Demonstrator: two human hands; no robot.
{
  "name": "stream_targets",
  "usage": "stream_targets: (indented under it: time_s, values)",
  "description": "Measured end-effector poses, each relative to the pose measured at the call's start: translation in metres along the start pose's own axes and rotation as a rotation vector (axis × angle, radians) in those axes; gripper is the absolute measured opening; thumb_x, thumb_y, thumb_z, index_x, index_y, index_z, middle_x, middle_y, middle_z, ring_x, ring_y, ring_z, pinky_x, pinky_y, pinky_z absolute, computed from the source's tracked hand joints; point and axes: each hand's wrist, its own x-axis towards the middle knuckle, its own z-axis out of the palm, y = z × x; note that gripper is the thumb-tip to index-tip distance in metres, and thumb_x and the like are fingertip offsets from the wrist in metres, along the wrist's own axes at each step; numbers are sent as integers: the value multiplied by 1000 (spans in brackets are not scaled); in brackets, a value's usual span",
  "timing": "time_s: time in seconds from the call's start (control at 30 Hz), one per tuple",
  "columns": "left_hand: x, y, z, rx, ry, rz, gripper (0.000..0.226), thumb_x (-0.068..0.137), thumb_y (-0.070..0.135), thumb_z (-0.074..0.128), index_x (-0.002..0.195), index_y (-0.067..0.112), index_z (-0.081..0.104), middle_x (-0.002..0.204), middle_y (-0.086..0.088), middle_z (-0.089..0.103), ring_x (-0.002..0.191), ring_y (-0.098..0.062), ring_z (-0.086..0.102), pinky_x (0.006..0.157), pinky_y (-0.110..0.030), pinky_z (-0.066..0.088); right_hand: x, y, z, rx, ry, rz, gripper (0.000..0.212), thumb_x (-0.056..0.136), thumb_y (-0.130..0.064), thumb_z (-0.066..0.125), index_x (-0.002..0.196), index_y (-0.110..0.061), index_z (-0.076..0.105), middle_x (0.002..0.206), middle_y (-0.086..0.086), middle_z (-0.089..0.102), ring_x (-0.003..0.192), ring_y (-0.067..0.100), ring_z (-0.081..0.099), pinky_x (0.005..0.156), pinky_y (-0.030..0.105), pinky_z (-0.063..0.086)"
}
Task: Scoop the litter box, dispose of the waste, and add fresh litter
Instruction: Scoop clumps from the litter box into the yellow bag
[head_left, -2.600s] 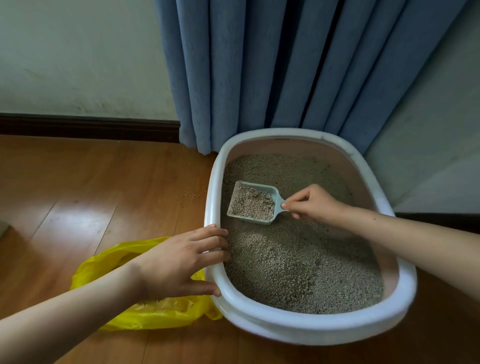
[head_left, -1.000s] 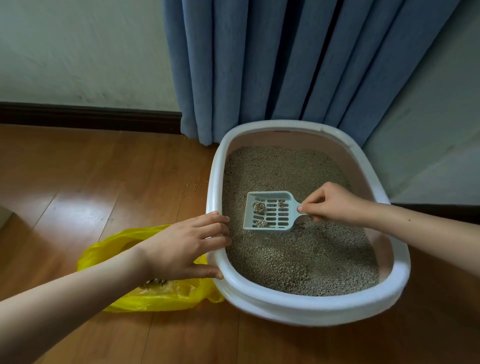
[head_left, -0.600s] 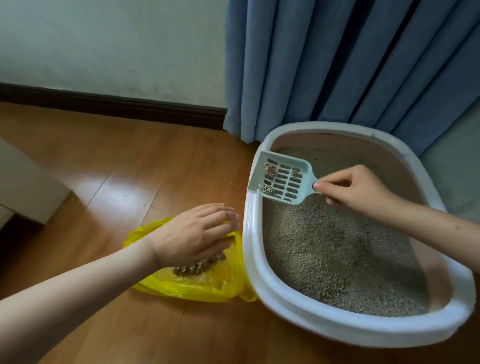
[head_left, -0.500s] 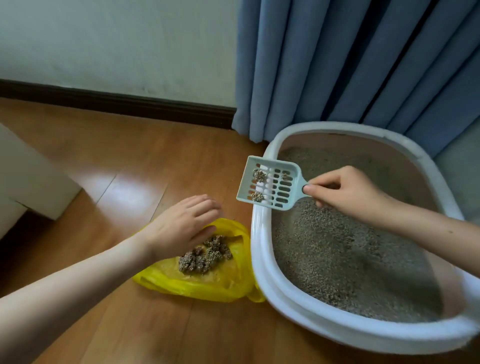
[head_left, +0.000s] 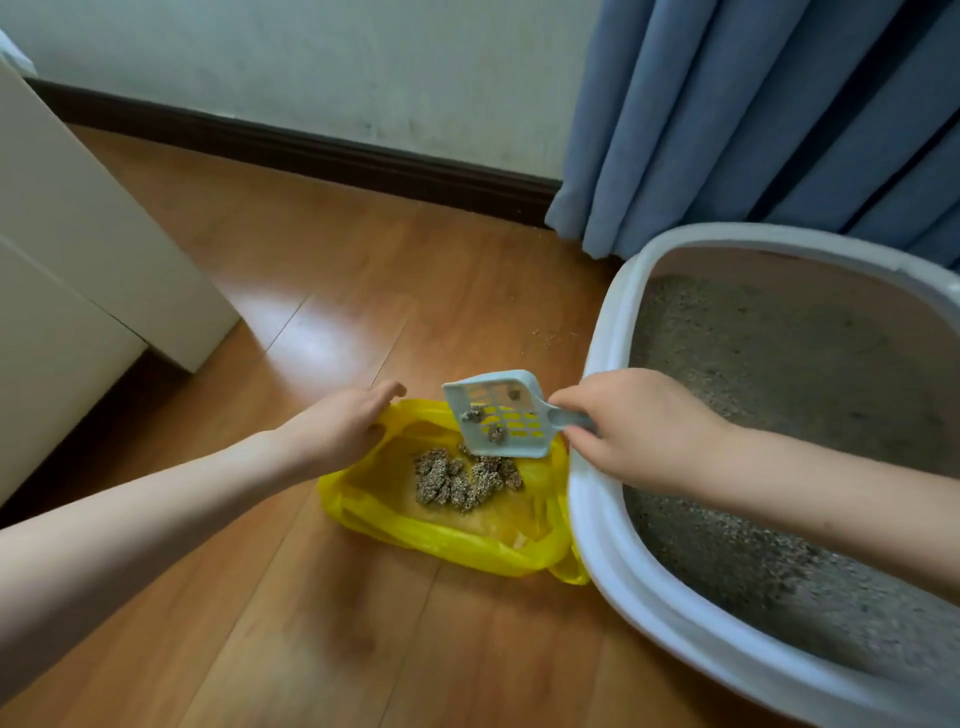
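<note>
A white litter box (head_left: 602, 525) with grey litter (head_left: 779, 395) stands on the wooden floor at the right. Beside its left wall lies an open yellow plastic bag (head_left: 447, 535) holding a pile of clumps (head_left: 462, 480). My right hand (head_left: 634, 426) grips the handle of a pale blue slotted scoop (head_left: 498, 413), tilted over the bag with a few clumps on it. My left hand (head_left: 343, 426) holds the bag's left edge, thumb tucked inside the rim.
A white cabinet (head_left: 78, 270) stands at the left. Blue curtains (head_left: 753, 119) hang behind the box, above a dark baseboard (head_left: 311, 150). A few loose litter grains (head_left: 550, 338) lie on the floor near the box.
My right hand lifted the scoop out of the box, sifted the litter and carried the clumps left over the bag. My left hand moved from the box rim to the bag's edge.
</note>
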Motion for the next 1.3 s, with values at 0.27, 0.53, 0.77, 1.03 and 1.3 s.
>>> stream_targets:
  time_s: [0.27, 0.53, 0.77, 1.03, 1.3]
  values:
    - [3, -3, 1, -27, 11, 35, 40, 87, 1, 51, 127, 5, 47, 109, -15, 63, 97, -33, 59, 77, -34, 42, 12, -11, 16, -499, 224, -292, 13, 53, -5, 57, 60, -14, 61, 52, 2, 51, 42, 22, 51, 42, 23, 18]
    - [3, -3, -1, -28, -16, 33, 40, 87, 2, 53, 127, 5, 48, 117, -12, 59, 102, -31, 56, 80, -32, 41, -4, 4, 7, -361, 253, -260, 20, 73, -7, 52, 81, -12, 70, 64, 3, 56, 55, 25, 57, 42, 27, 35]
    - [6, 24, -11, -42, 117, 80, 44, 91, 8, 57, 134, 9, 47, 131, -7, 49, 117, -25, 51, 93, -32, 41, -36, 39, -40, 532, 261, 348, 18, 88, -27, 58, 88, -18, 73, 61, 3, 59, 49, 6, 43, 49, 26, 35]
    - [22, 102, -32, 16, 234, 419, 41, 94, 36, 44, 129, 16, 50, 126, 0, 51, 115, -19, 50, 90, -31, 44, -89, 130, -59, 365, 254, 655, 27, 87, -34, 59, 90, -13, 74, 82, 11, 71, 69, 28, 60, 58, 36, 45]
    - [21, 153, -34, -7, 147, 631, 48, 93, 42, 44, 133, 15, 49, 135, 1, 47, 125, -15, 44, 104, -21, 31, -86, 104, -73, 32, -186, 378, 26, 85, -37, 57, 84, -16, 72, 47, -7, 45, 39, 9, 33, 38, 21, 25]
